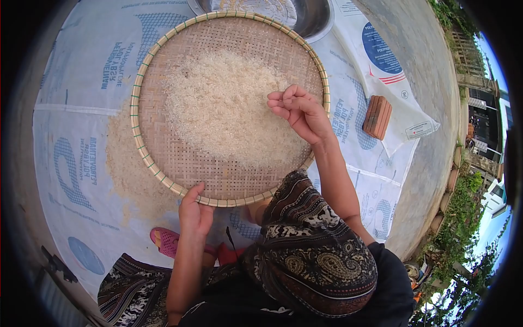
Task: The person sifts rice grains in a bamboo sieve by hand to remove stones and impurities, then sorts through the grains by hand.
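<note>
Working with two bare hands over a round, shallow tray of woven tan bamboo (158, 82), edged with a pale rim bound in green. Gripping the tray's near rim, left of its middle, with left hand (196, 211): thumb up over the edge, palm and other fingers lower, partly hidden behind the rim.

Holding right hand (298, 111) over the right part of the tray, above the edge of the pale rice-like grain (223, 103). Closed in a pinch, thumb against fingertips; cannot tell of anything held between them. Spread in a broad, loose heap across the tray's middle, with bare weave showing around it.

Under and around the tray, white plastic sheeting (60, 128) with blue print. On it, left of the tray, a thin scatter of beige grain bits (131, 174). Just beyond the far rim, a silver metal basin (318, 23), partly hidden. To the right, on a printed white sack (348, 52), a reddish ridged brick (377, 117), apart from the tray. At the near right rim, a knee under dark paisley cloth (321, 245); cannot tell whether touching. Below the left hand's side, a pink perforated sandal (170, 241).
</note>
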A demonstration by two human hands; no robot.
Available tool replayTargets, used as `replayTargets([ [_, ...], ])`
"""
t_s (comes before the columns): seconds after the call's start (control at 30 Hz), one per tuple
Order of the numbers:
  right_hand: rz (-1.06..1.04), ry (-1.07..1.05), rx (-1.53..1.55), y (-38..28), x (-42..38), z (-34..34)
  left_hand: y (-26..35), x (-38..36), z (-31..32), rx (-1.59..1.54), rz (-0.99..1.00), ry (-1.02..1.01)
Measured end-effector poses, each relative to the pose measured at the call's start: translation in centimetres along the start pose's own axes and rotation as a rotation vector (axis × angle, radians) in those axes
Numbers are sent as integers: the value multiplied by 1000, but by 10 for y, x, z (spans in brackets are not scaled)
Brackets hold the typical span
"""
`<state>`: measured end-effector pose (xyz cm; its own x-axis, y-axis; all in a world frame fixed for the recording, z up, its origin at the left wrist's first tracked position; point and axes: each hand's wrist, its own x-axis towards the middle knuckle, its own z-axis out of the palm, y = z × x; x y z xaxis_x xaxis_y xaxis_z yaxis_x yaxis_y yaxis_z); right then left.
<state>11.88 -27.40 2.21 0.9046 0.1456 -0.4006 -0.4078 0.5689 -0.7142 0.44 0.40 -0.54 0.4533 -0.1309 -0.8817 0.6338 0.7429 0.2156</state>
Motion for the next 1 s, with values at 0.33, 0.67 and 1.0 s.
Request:
replayTargets([
  [0.33,-76,222,-349,-6,-5,3,0,1,-2,17,1,-11],
  [0.67,-311,365,-1406,1,-5,-9,1,1,-2,15,-9,-9],
  [1.0,-380,387,-1485,7,-1,-8,0,1,-2,-1,-8,9],
])
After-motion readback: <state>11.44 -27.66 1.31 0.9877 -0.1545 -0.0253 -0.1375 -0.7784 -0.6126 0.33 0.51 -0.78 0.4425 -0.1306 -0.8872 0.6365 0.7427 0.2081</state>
